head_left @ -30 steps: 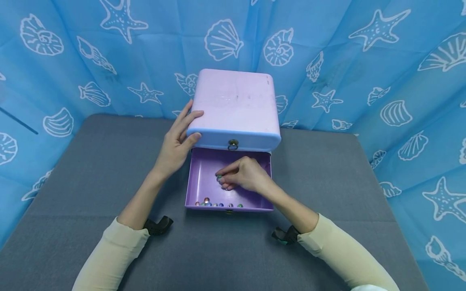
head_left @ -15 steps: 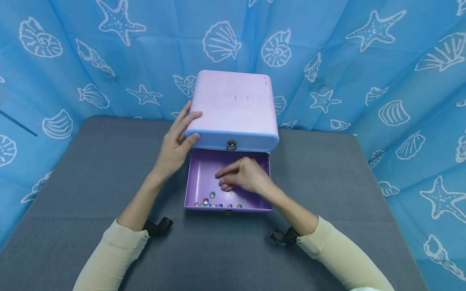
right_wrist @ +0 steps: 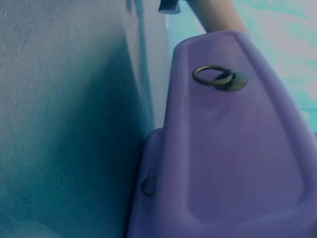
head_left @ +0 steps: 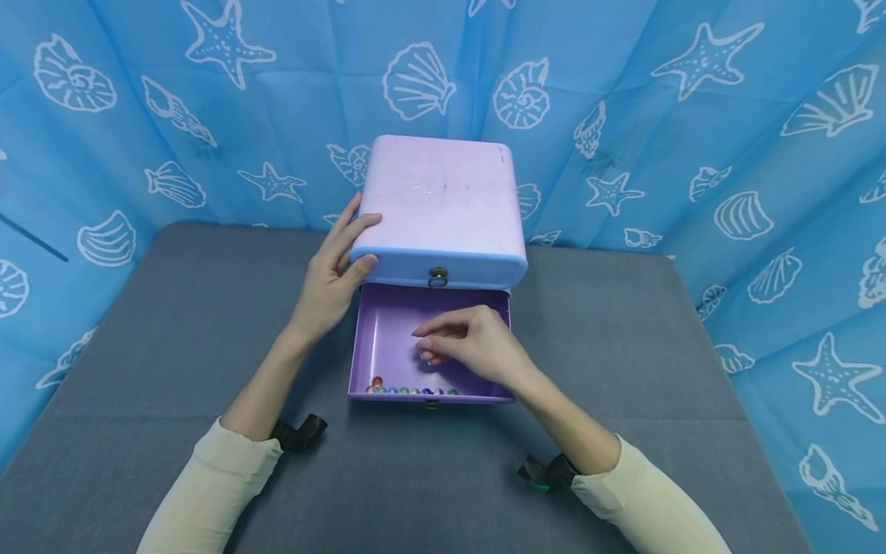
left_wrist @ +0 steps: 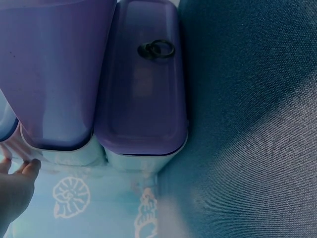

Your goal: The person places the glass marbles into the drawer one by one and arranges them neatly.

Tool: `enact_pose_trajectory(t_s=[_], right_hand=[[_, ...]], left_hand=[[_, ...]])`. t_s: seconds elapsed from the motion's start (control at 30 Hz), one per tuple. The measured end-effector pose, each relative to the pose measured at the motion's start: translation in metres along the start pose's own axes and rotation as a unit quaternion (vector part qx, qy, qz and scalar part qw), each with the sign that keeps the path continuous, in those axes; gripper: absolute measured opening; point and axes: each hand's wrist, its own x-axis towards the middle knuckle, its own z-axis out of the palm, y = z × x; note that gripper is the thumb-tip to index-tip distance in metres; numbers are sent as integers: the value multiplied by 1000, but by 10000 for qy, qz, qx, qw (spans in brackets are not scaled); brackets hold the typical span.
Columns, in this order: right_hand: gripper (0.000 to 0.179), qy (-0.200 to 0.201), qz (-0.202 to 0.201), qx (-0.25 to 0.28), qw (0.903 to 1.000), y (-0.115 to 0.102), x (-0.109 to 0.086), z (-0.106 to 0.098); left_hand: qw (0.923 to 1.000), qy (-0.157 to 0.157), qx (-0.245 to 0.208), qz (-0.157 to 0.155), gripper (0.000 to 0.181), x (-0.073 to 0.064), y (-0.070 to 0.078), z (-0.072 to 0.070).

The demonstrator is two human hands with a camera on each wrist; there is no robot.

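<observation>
In the head view, a pale pink cabinet (head_left: pixel 443 196) with a light blue top drawer front (head_left: pixel 394 266) stands on the table. Below that front, a purple drawer (head_left: pixel 377 331) is pulled out. Several glass marbles (head_left: pixel 404 391) lie along its front wall, with an orange-red marble (head_left: pixel 377 381) behind the row at the left. My left hand (head_left: pixel 332 269) rests on the cabinet's left front corner, fingers spread and thumb at the blue front. Over the drawer, my right hand (head_left: pixel 474 342) has bent fingers, thumb and forefinger close together. Whether anything is inside it is hidden.
The grey table (head_left: pixel 609 369) extends around the cabinet, with a blue shell-print curtain (head_left: pixel 277 115) behind. The left wrist view shows another purple drawer front (left_wrist: pixel 141 89) with a ring pull, pushed in below. A brass ring (right_wrist: pixel 213 75) hangs on the pulled-out drawer's front.
The green marble pinched by my right hand was let go and rolled to the drawer's front wall. The orange-red marble shifted left. My left hand stays on the cabinet.
</observation>
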Motion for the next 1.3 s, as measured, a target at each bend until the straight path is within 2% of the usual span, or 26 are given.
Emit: enact_pose_trajectory(t_s=[0.27,0.47,0.8,1.13,1.3], right_hand=[[20,34,-282,483,9984,-5,-20,0],[21,-39,-326,1074,9937,-6,-38,2],[18,-121,-652,1548,9857,-9,-66,9],[24,-561,-897,2034,9734,-2,-84,23],[22,-756,-792,2145,9706,9,-89,34]], left_hand=[[10000,-2,41,71,46,0,-1,0],[10000,-21,-26,53,46,0,-2,0],[9998,3,-51,177,45,0,-2,1],[9998,0,27,182,45,-1,-3,1],[10000,7,7,64,46,-2,-2,0]])
